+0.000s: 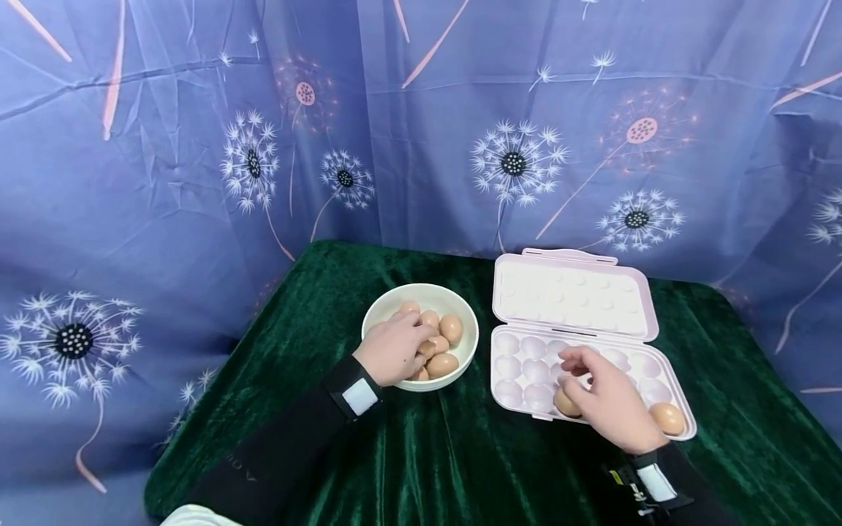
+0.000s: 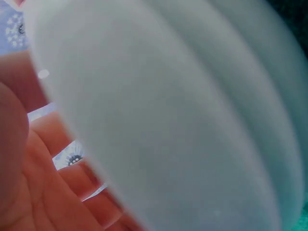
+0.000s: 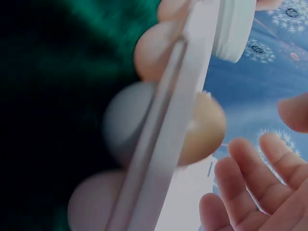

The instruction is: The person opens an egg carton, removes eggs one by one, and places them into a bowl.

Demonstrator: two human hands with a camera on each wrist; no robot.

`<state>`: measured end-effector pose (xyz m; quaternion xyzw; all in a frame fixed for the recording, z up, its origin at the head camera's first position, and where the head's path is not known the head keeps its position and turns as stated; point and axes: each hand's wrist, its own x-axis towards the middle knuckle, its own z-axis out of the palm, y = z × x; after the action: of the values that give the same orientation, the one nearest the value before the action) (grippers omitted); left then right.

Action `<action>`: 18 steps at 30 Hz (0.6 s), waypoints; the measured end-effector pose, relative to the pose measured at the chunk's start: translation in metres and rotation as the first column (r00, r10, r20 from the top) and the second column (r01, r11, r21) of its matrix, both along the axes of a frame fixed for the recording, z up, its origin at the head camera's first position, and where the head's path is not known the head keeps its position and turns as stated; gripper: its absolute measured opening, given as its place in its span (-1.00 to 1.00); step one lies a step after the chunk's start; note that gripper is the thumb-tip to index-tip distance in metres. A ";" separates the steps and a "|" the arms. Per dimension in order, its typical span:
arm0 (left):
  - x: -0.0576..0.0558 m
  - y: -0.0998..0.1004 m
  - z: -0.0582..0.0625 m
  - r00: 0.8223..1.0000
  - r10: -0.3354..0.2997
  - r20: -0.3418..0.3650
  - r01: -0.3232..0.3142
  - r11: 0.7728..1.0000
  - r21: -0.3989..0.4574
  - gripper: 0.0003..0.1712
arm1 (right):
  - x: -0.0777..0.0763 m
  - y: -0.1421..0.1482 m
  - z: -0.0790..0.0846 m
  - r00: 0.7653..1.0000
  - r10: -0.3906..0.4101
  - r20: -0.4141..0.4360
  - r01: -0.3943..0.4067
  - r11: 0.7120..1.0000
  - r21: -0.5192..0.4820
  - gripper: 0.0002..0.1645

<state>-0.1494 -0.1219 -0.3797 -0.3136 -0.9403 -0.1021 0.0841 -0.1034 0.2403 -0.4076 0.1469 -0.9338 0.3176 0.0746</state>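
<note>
My left hand reaches over the near-left rim of a white bowl full of brown eggs. Its fingers and thumb come down around one brown egg; whether they grip it is unclear, as the bowl wall hides the fingertips in the left wrist view. Over a pale pink egg carton, my right hand hovers with relaxed fingers. An egg sits in a front-row cup just beneath it, and the right wrist view shows a gap between that egg and the fingers.
The carton's lid lies folded back behind its cups. Another egg occupies the front right corner cup. Bowl and carton stand side by side on a dark green velvet cloth. A blue dandelion-print curtain hangs behind.
</note>
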 end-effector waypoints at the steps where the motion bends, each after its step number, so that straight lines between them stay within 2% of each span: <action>1: 0.000 0.000 0.002 1.000 0.007 0.004 -0.007 1.000 -0.008 -0.68 | 0.000 0.002 0.000 1.000 0.004 -0.002 -0.004 1.000 0.026 -0.62; 7: 0.007 0.014 0.015 1.000 0.024 -0.002 -0.024 1.000 0.009 -0.64 | 0.003 0.008 -0.001 0.999 0.041 -0.001 -0.040 0.980 0.197 -0.58; 11: 0.012 0.034 0.024 0.998 -0.036 -0.053 0.037 0.999 0.023 -0.60 | 0.004 0.008 -0.004 0.999 0.044 0.011 -0.045 0.959 0.281 -0.67; 15: 0.017 0.058 0.027 0.994 -0.102 -0.037 0.102 0.995 0.005 -0.48 | 0.004 0.008 -0.008 0.998 0.062 0.030 -0.068 0.953 0.295 -0.74; 18: 0.021 0.076 0.025 0.991 -0.134 -0.012 0.134 0.991 -0.016 -0.45 | 0.004 0.009 -0.011 0.996 0.071 0.046 -0.081 0.952 0.296 -0.73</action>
<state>-0.1287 -0.0461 -0.3542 -0.3772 -0.9173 -0.0981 0.0809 -0.0993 0.2494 -0.4186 0.1868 -0.9658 0.1785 0.0231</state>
